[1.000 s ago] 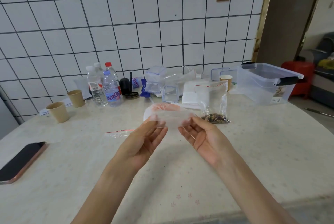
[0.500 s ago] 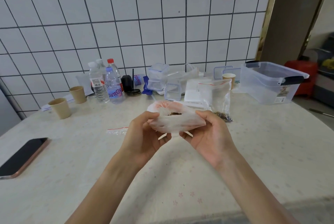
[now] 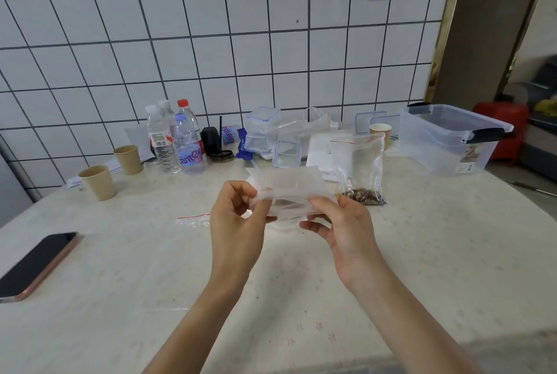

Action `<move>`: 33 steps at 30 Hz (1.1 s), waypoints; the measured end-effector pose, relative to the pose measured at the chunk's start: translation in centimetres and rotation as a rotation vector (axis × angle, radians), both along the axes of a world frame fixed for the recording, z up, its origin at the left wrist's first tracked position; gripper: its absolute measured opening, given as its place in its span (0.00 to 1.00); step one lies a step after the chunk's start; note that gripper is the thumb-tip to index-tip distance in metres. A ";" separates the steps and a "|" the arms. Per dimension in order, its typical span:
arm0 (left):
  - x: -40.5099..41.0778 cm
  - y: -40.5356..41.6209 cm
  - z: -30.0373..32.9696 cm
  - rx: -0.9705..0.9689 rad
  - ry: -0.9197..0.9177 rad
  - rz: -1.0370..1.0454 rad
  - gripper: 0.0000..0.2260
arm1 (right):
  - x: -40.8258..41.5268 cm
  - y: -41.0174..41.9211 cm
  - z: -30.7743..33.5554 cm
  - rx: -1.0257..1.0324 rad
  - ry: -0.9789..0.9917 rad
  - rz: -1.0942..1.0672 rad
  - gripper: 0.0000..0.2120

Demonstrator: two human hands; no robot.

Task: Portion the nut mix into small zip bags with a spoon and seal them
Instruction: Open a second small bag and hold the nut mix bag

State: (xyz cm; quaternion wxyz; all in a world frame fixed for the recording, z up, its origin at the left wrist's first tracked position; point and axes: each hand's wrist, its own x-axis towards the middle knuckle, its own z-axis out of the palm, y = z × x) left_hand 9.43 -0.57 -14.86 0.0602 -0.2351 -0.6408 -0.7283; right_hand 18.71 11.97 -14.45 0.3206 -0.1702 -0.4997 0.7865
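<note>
A small clear zip bag (image 3: 289, 185) hangs in the air above the table's middle, held between both hands. My left hand (image 3: 238, 223) pinches its left end with thumb and fingertips. My right hand (image 3: 343, 223) pinches its right end. A dark bit of nut mix shows faintly through the plastic between my hands. Behind my right hand stands a larger zip bag (image 3: 358, 171) with a red seal strip and nut mix at its bottom. Another flat zip bag (image 3: 193, 220) with a red strip lies on the table left of my left hand. No spoon is visible.
A phone (image 3: 36, 265) lies at the table's left edge. Two paper cups (image 3: 98, 182) and water bottles (image 3: 174, 141) stand at the back left. Small clear boxes (image 3: 260, 132) sit at the back middle, a large lidded plastic bin (image 3: 452, 138) at the back right.
My hands have risen and turned from open palms under the bag to pinching its two ends. The bag has flattened out between them.
</note>
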 end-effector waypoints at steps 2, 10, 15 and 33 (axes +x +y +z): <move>0.0 0.0 -0.1 -0.034 0.051 0.057 0.08 | -0.2 -0.1 -0.1 -0.059 -0.024 -0.064 0.06; -0.5 -0.8 -0.7 -0.045 -0.199 0.018 0.06 | -0.1 1.0 -0.9 -0.180 -0.011 -0.142 0.06; -0.8 -1.6 -0.3 0.214 -0.611 -0.334 0.10 | 0.1 1.6 -1.4 -0.459 0.076 0.152 0.07; -0.5 -1.8 1.3 0.281 -0.810 -0.694 0.05 | 0.5 1.8 -0.5 -0.277 0.144 0.422 0.11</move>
